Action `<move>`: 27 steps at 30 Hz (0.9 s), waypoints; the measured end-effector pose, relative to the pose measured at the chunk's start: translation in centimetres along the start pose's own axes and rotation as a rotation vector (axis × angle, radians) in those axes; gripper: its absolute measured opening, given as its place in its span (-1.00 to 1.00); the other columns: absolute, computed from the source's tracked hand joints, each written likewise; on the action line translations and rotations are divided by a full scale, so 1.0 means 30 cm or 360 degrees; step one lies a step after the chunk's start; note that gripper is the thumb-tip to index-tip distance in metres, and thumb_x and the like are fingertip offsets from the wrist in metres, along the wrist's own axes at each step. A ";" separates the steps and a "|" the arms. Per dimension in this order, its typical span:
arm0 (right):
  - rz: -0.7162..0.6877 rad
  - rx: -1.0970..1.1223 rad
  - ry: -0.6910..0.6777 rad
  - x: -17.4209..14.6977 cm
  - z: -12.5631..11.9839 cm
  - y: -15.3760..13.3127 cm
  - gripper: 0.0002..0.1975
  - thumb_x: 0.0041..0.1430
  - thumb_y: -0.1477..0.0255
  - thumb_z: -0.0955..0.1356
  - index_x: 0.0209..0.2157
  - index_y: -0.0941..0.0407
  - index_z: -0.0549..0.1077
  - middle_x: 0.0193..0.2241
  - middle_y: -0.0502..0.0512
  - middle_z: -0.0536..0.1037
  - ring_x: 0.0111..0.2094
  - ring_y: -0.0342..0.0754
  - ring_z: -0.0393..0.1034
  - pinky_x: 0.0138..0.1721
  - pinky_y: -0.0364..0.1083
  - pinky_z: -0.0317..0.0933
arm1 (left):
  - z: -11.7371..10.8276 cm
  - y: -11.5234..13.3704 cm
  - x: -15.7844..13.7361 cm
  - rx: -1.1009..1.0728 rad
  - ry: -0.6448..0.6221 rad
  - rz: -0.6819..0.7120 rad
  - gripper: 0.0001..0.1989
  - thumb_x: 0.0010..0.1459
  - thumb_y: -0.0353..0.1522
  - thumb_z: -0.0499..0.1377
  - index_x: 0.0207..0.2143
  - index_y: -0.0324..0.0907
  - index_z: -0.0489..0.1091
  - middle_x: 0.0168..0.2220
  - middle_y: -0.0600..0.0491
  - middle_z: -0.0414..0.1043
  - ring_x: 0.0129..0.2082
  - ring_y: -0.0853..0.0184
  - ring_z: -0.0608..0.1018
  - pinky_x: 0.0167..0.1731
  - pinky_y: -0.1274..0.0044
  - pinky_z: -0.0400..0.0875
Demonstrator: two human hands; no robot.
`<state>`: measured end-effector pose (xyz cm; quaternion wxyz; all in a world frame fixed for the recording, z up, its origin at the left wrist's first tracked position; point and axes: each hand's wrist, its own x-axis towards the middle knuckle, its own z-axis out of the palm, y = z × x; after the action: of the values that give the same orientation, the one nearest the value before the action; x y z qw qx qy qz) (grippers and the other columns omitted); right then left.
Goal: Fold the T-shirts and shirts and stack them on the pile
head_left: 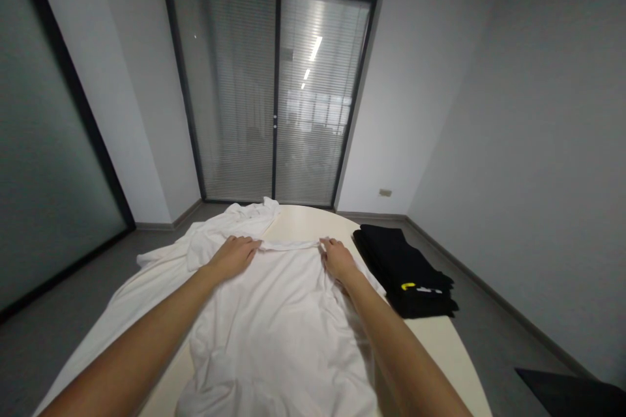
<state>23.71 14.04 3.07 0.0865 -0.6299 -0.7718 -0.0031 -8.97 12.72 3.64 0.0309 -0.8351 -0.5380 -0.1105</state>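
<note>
The white cloth [281, 326] is lying on the worktop [443, 342] in the lower middle of the frame, and you are pinching its far edge at two places, your left grip [237, 254] and right grip [337, 259] each grasping fabric. You are handling it well if both grips are drawing outward evenly, so the edge between them is running straight and neither end is twisting. The cloth is looking thin and soft, fairly smooth through its middle, with creases bunching at the lower left and along its right side. More white fabric [161, 273] is spreading at left; whether it is joining this piece is hard to tell. A black stack of cloth [405, 267] is sitting right of centre.
</note>
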 end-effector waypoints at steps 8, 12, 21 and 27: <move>-0.0057 0.0133 0.0037 0.018 0.041 0.032 -0.43 0.25 0.58 0.18 0.30 0.21 0.12 0.22 0.28 0.33 0.20 0.04 0.19 0.16 -0.05 0.06 | 0.085 -0.031 0.036 -0.0040 0.0055 -0.0231 -0.39 0.24 -0.27 -0.02 0.30 -0.35 0.13 0.38 -0.24 0.00 0.36 0.03 0.15 0.28 0.21 0.08; -0.0080 0.0113 0.0024 0.019 0.036 0.025 -0.60 0.30 0.54 0.17 0.12 0.13 0.37 0.18 0.24 0.37 0.17 0.04 0.23 0.15 -0.03 0.06 | 0.075 -0.002 0.026 -0.0059 0.0017 -0.0118 -0.57 0.31 -0.23 -0.06 0.08 -0.20 0.41 0.30 -0.15 0.21 0.30 0.08 0.26 0.27 0.22 0.09; -0.0167 0.0070 -0.0046 0.002 0.014 -0.005 -0.61 0.39 0.33 0.16 0.16 0.04 0.37 0.18 0.14 0.40 0.20 0.03 0.19 0.20 0.00 0.03 | 0.088 0.080 0.039 -0.0043 -0.0169 -0.0136 -0.47 0.34 -0.18 -0.06 0.27 -0.20 0.24 0.31 -0.19 0.19 0.30 0.04 0.27 0.25 0.18 0.07; 0.0371 -0.0130 0.0100 -0.021 -0.059 0.023 -0.59 0.35 0.53 0.13 0.15 0.24 0.35 0.14 0.41 0.38 0.15 0.09 0.27 0.08 -0.04 0.19 | 0.058 0.192 0.008 0.0019 -0.0060 -0.0271 -0.54 0.34 -0.26 -0.08 0.20 -0.21 0.28 0.27 -0.22 0.23 0.24 0.03 0.32 0.18 0.20 0.14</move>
<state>24.73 13.38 4.64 0.0848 -0.7180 -0.6894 -0.0443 -3.40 10.81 2.38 0.0161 -0.7880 -0.6082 -0.0937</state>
